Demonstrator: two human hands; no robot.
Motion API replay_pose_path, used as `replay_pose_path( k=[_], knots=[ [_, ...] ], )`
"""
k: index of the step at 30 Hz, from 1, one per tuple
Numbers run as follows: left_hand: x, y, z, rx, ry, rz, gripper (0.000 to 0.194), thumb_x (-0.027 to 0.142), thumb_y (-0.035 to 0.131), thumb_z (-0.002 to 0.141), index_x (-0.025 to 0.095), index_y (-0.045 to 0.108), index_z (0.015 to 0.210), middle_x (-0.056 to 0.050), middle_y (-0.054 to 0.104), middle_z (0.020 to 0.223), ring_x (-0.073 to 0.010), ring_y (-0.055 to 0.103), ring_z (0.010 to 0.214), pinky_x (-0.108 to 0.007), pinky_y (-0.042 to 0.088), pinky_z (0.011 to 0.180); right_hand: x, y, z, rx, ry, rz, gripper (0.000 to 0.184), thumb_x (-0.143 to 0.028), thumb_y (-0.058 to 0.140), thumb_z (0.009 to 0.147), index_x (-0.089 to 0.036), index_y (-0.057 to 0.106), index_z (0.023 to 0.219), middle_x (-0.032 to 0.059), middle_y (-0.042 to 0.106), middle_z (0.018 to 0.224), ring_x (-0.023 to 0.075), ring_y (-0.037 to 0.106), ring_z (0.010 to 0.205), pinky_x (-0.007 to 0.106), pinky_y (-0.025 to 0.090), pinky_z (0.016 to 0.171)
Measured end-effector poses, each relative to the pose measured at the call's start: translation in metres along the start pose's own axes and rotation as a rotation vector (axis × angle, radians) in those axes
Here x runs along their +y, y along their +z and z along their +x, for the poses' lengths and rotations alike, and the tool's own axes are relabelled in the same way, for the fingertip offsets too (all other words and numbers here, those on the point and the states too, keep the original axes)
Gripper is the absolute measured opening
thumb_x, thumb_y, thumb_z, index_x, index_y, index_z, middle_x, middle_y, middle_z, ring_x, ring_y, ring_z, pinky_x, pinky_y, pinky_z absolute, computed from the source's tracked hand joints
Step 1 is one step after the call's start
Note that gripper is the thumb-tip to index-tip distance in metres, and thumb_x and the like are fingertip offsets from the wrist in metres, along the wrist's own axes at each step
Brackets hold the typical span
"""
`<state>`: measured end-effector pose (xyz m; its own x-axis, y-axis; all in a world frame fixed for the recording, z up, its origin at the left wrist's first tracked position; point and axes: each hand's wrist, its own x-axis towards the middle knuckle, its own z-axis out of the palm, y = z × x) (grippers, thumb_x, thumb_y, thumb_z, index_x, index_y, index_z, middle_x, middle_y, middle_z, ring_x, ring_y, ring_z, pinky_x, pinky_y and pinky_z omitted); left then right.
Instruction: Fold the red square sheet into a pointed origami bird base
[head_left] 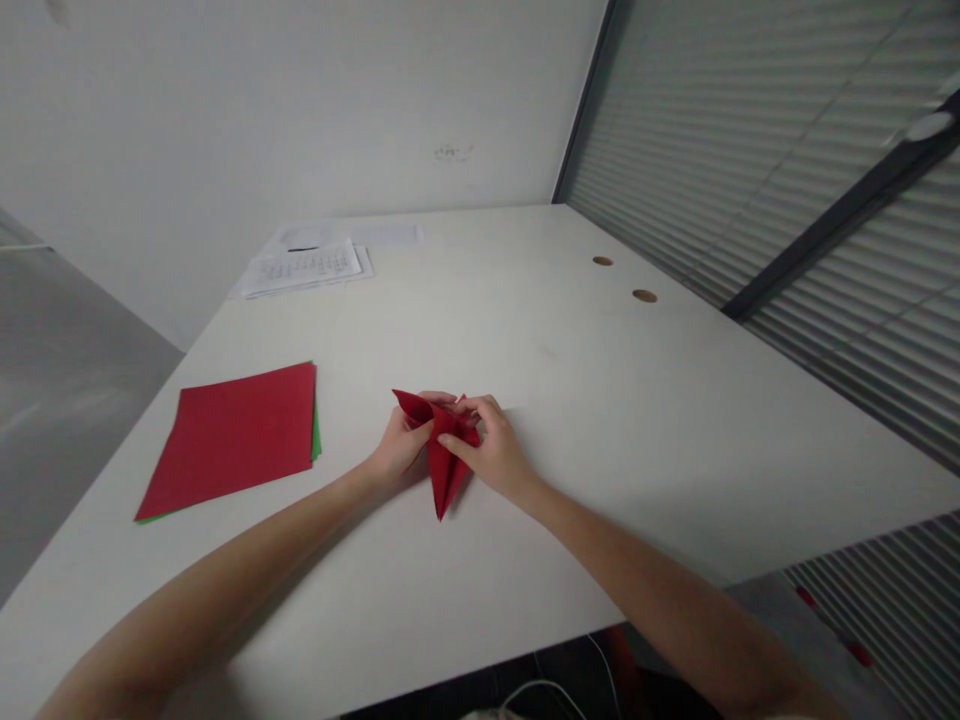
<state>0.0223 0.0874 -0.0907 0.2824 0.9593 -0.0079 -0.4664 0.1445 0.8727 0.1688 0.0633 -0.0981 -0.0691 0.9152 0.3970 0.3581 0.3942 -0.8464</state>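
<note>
A piece of folded red paper (447,472) with several pointed flaps is held between my two hands, just over the white table. One point aims toward me, and another sticks out to the upper left. My left hand (403,440) grips its left side, thumb on the near face and fingers behind. My right hand (491,445) pinches the right side, its thumb pressed on the middle and the fingers curled over the top. Parts of the folds are hidden by my fingers.
To the left lies a stack of red paper sheets (236,435) with green paper (316,430) showing under it. Written papers (304,265) and a dark pen (303,249) lie at the back left. Two round holes pierce the white table (525,320) near the window blinds (757,150) on the right.
</note>
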Motion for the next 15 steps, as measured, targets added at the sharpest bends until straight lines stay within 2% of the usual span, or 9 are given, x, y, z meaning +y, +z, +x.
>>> replay_pose_path(
  k=[7,11,15],
  knots=[
    [-0.004,-0.008,-0.001,-0.042,-0.003,0.080,0.034,0.026,0.081,0.069,0.017,0.066,0.097,-0.007,0.072,0.095,-0.0193,0.068,0.084,-0.032,0.054,0.078,0.007,0.000,0.002,-0.091,0.063,0.024,0.032,-0.015,0.071,0.074,-0.024,0.058,0.102,0.0043,0.064,0.105,0.0190,0.060,0.094,0.038,0.049,0.084],
    [-0.001,-0.017,0.004,-0.066,0.127,0.384,0.026,0.019,0.074,0.071,0.016,0.068,0.097,-0.008,0.071,0.097,-0.0201,0.066,0.089,-0.034,0.052,0.083,0.012,0.000,0.004,-0.149,0.100,0.064,0.027,-0.009,0.066,0.075,-0.024,0.060,0.098,0.0022,0.066,0.100,0.0162,0.062,0.088,0.034,0.050,0.080],
    [0.003,-0.024,0.009,-0.120,0.210,0.629,0.033,0.009,0.067,0.066,0.017,0.068,0.098,-0.007,0.070,0.099,-0.0206,0.065,0.093,-0.034,0.050,0.087,0.022,0.001,0.007,-0.170,0.120,0.096,0.028,-0.005,0.066,0.072,-0.021,0.062,0.095,0.0011,0.067,0.094,0.0150,0.062,0.084,0.032,0.050,0.080]
  ],
)
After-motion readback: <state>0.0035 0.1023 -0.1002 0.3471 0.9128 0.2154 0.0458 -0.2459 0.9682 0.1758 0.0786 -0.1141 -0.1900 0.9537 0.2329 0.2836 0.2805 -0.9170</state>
